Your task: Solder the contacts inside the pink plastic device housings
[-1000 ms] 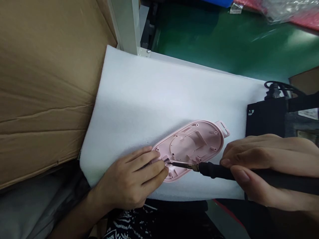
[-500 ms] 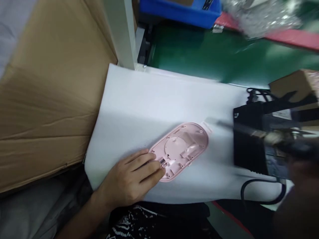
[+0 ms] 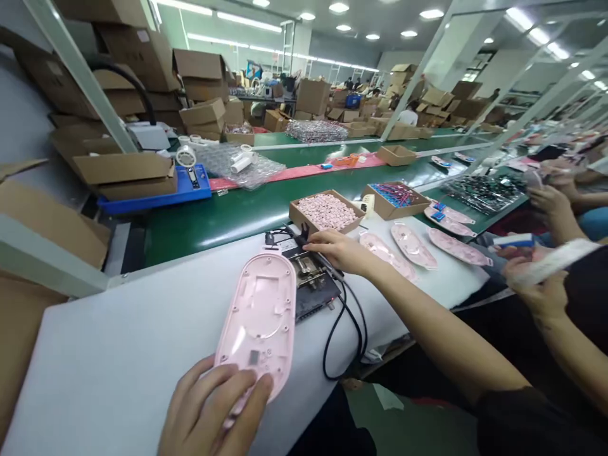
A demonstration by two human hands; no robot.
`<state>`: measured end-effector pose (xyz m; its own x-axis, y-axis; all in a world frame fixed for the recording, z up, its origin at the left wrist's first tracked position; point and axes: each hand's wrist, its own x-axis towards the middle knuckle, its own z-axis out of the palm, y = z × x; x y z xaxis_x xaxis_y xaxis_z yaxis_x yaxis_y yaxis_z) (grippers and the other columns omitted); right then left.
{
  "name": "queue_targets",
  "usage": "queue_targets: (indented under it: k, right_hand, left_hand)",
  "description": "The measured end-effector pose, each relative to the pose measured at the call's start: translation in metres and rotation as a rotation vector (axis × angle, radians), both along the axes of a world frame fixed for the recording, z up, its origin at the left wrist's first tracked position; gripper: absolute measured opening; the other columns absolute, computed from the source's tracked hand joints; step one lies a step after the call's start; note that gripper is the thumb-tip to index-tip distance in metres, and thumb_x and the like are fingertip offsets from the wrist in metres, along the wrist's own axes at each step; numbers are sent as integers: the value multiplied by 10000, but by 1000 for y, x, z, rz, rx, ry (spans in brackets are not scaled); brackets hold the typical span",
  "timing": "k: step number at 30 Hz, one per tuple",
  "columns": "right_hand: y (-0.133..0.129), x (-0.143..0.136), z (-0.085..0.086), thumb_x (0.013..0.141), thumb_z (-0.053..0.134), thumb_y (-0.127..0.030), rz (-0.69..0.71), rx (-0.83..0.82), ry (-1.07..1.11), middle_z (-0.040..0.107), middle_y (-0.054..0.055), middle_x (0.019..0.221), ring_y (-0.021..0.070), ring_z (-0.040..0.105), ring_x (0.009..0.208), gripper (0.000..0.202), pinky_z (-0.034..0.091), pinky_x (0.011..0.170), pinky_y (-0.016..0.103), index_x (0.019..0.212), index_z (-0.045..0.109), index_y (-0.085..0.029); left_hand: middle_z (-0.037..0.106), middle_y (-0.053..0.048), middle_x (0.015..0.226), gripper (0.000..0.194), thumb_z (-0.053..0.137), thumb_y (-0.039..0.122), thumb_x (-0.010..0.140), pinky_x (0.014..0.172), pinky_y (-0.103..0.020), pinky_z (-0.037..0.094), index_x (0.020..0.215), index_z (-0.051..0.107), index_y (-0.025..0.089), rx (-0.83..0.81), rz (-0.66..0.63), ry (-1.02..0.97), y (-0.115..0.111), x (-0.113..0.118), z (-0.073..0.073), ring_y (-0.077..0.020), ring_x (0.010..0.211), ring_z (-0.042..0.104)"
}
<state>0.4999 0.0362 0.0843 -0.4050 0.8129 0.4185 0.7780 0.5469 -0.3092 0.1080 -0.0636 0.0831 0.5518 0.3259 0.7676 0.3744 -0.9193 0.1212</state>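
Left hand (image 3: 213, 405) pinches pink shell (image 3: 261, 307) by its near end over the white mat (image 3: 137, 335), long axis pointing away; right hand (image 3: 339, 250) is nearer the far end, at black station (image 3: 320, 296), closure unclear.

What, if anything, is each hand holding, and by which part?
Left hand: pink shell, by its near end. Right hand: over a black-handled tool; grip unclear.

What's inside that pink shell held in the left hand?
Inside the pink shell are a small grey rectangle and several round posts. The left hand covers part of its near end, so anything there is hidden.
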Motion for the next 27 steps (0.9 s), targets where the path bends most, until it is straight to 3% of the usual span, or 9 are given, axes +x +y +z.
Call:
queue_targets:
  k: [2,4,6,8,10,12,16,22,27]
  right_hand:
    - [-15,-3,2,1007,435,-209,-39,26,83,675,99,1282,266,627,1184,380,525,1045,504,1285,683,-284]
    - [-45,-12,5,1052,379,-279,-115,34,289,606,111,1391,265,594,1258,425,507,1086,520,1448,530,-290]
    - [-85,-27,7,1077,352,-449,-139,-52,685,520,102,1491,269,571,1316,501,525,1088,509,1563,330,-326]
    - [-126,-44,8,979,519,-658,-77,-208,1112,473,80,1538,314,550,1351,735,544,1078,519,1593,236,-368]
    - [-159,-62,8,855,755,-601,-100,-300,1360,464,71,1548,344,543,1360,1001,554,1067,549,1607,121,-416]
    - [-180,-77,5,822,844,-400,-215,-311,1486,484,64,1532,324,572,1330,1119,570,1051,542,1602,43,-443]
    - [-192,-101,-4,814,821,-208,-329,-276,1587,556,62,1457,263,634,1241,1118,604,1018,452,1596,53,-427]
    - [-193,-115,-12,825,801,-185,-393,-288,1652,620,59,1350,245,663,1180,1081,620,986,418,1582,64,-415]
    - [-196,-112,-19,863,754,-198,-216,-368,1786,550,68,1461,278,606,1283,933,577,1057,480,1563,172,-404]
  left_hand:
    - [685,-108,1012,325,537,-66,892,1032,-478,429,1081,741,102,19,-48,10,-1,36,16,-250,1010,604]
    - [689,-89,993,288,538,-47,914,1036,-456,438,1045,744,107,21,-105,14,-3,61,26,-231,998,606]
    - [698,-71,995,258,544,-20,934,1063,-441,447,1018,745,118,8,-164,20,-5,75,31,-218,1018,611]
    - [709,-54,1013,216,574,20,947,1085,-416,457,1012,747,132,15,-213,50,-8,83,32,-208,1063,615]
    - [716,-36,1028,189,595,58,958,1093,-384,465,1022,747,150,24,-234,104,-11,88,31,-186,1081,619]
    - [719,-22,1047,201,579,84,978,1099,-363,465,1058,745,163,19,-254,181,-12,92,29,-168,1074,624]
    - [727,-22,1079,229,567,96,991,1130,-372,434,1128,740,157,9,-267,256,-12,98,24,-178,1081,613]
    - [739,-26,1103,251,566,76,991,1107,-340,447,1185,717,126,14,-257,293,-15,102,19,-158,1068,624]
    - [736,-29,1063,241,586,52,966,1087,-340,497,1145,725,134,6,-250,280,-15,101,22,-158,1059,645]
